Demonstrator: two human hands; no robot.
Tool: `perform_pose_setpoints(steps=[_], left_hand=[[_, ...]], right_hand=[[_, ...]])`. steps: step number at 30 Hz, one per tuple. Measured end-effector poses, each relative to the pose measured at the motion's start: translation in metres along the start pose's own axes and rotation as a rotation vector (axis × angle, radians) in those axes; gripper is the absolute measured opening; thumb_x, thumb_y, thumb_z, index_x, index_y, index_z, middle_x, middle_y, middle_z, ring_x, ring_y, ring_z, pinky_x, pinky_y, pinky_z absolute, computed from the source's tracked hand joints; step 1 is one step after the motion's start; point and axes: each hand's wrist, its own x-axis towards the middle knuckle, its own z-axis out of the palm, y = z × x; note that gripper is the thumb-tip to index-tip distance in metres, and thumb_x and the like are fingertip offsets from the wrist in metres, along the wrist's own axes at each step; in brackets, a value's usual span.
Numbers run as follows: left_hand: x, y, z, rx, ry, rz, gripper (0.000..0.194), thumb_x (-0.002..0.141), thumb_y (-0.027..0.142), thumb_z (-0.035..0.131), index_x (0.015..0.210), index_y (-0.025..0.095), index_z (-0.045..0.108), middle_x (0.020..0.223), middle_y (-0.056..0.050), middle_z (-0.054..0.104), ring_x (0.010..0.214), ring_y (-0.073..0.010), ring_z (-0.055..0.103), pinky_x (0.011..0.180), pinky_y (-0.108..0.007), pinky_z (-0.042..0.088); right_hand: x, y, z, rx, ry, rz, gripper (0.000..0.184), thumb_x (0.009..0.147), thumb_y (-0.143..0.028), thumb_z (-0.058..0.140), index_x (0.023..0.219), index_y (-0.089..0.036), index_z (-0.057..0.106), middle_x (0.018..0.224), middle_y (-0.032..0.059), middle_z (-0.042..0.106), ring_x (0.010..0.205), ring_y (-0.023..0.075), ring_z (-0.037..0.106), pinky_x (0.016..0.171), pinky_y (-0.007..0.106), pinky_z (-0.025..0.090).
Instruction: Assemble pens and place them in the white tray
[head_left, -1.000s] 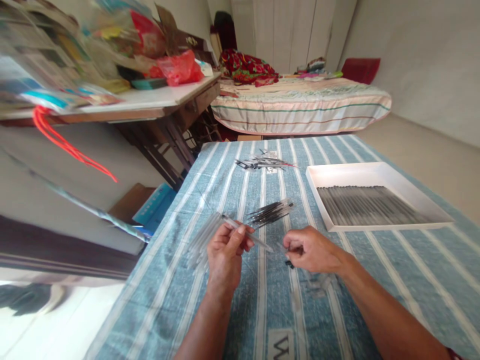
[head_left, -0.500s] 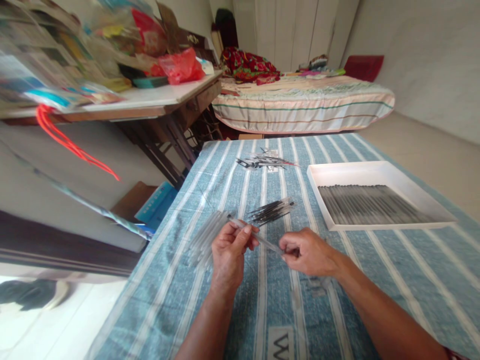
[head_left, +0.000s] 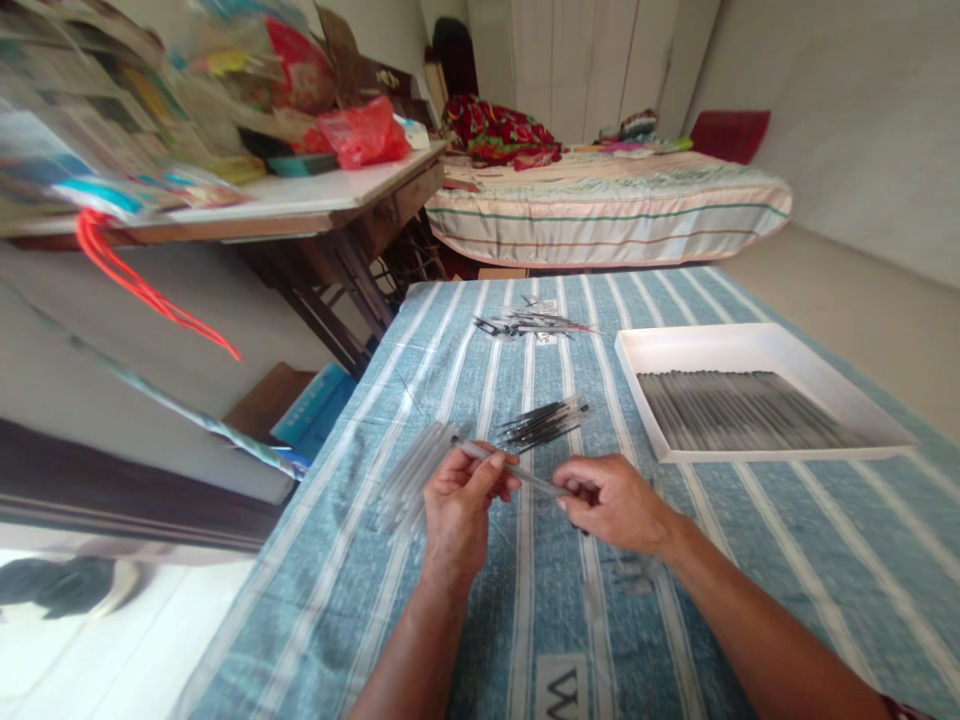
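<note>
A slim grey translucent pen (head_left: 536,482) with a dark end slants between my two hands. My left hand (head_left: 463,500) is closed, pinching it near the middle between thumb and fingers. At its lower right end, the fingers of my right hand (head_left: 611,505) are closed on the tip. A small black piece pokes out below those fingers; what it belongs to is hidden. Left of my left hand lies a bunch of clear pen barrels (head_left: 412,480). Just beyond the hands is a bundle of dark pen refills (head_left: 544,422). Small clear pieces (head_left: 634,572) lie under my right wrist, blurred.
A white open box (head_left: 656,440) on the right holds a row of dark-ended pens (head_left: 739,412). Thin black parts (head_left: 532,322) lie at the far end of the striped cloth (head_left: 487,620). A cluttered desk (head_left: 330,215) stands at left, a bed (head_left: 607,215) behind.
My right hand has closed the gap to the pen and now grips its lower end. My left hand has shifted slightly right, still holding the pen.
</note>
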Motion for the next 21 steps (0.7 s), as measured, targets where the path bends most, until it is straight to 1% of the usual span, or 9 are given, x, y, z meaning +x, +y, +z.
perform_pose_setpoints(steps=[2, 4, 7, 10, 15, 18, 21], left_hand=[[0.001, 0.001, -0.001, -0.03, 0.019, -0.023, 0.016, 0.069, 0.022, 0.069, 0.081, 0.014, 0.061, 0.07, -0.002, 0.068, 0.05, -0.009, 0.057, 0.046, -0.019, 0.041], [0.002, 0.001, -0.002, -0.053, 0.034, -0.04, 0.016, 0.069, 0.022, 0.069, 0.081, 0.014, 0.062, 0.07, -0.002, 0.068, 0.049, -0.0089, 0.057, 0.046, -0.019, 0.042], [0.004, -0.001, -0.002, -0.076, 0.052, -0.053, 0.013, 0.069, 0.022, 0.069, 0.075, 0.014, 0.061, 0.068, -0.001, 0.068, 0.049, -0.0082, 0.057, 0.046, -0.019, 0.043], [0.005, -0.004, -0.002, -0.09, 0.081, -0.076, 0.014, 0.067, 0.022, 0.07, 0.074, 0.014, 0.061, 0.068, -0.001, 0.068, 0.048, -0.008, 0.058, 0.046, -0.019, 0.045], [0.005, -0.008, -0.001, -0.105, 0.093, -0.088, 0.017, 0.064, 0.023, 0.072, 0.072, 0.013, 0.06, 0.066, -0.002, 0.069, 0.048, -0.0098, 0.06, 0.048, -0.021, 0.049], [0.004, -0.009, -0.002, -0.104, 0.077, -0.098, 0.017, 0.064, 0.022, 0.072, 0.07, 0.013, 0.06, 0.066, -0.002, 0.069, 0.048, -0.0098, 0.06, 0.048, -0.021, 0.049], [0.004, -0.009, -0.001, -0.097, 0.068, -0.098, 0.016, 0.064, 0.022, 0.072, 0.07, 0.014, 0.06, 0.066, -0.002, 0.069, 0.047, -0.01, 0.06, 0.048, -0.022, 0.05]], right_hand=[[0.0, 0.0, 0.003, -0.056, 0.048, -0.043, 0.005, 0.073, -0.014, 0.054, 0.07, -0.017, 0.057, 0.054, -0.0055, 0.047, 0.05, 0.0074, 0.042, 0.05, 0.018, 0.032], [-0.001, 0.0, 0.006, -0.13, 0.078, -0.103, 0.008, 0.077, -0.017, 0.053, 0.071, -0.017, 0.058, 0.057, -0.0035, 0.05, 0.053, 0.0084, 0.044, 0.053, 0.02, 0.033], [-0.003, 0.002, 0.012, -0.239, 0.103, -0.194, 0.014, 0.084, -0.018, 0.047, 0.076, -0.017, 0.059, 0.063, 0.0004, 0.056, 0.057, 0.0103, 0.049, 0.057, 0.021, 0.035], [-0.005, 0.005, 0.016, -0.348, 0.119, -0.259, 0.018, 0.088, -0.018, 0.042, 0.079, -0.017, 0.057, 0.063, 0.0016, 0.057, 0.056, 0.0113, 0.05, 0.055, 0.023, 0.035], [-0.005, 0.01, 0.017, -0.429, 0.143, -0.28, 0.02, 0.09, -0.019, 0.039, 0.08, -0.016, 0.056, 0.063, 0.0018, 0.058, 0.056, 0.0119, 0.052, 0.056, 0.023, 0.034], [-0.005, 0.011, 0.016, -0.436, 0.123, -0.296, 0.021, 0.091, -0.019, 0.038, 0.079, -0.016, 0.055, 0.062, 0.0015, 0.057, 0.054, 0.0116, 0.051, 0.054, 0.024, 0.033], [-0.005, 0.011, 0.016, -0.427, 0.107, -0.277, 0.022, 0.091, -0.02, 0.038, 0.077, -0.016, 0.054, 0.06, 0.0012, 0.057, 0.053, 0.0112, 0.05, 0.053, 0.024, 0.032]])
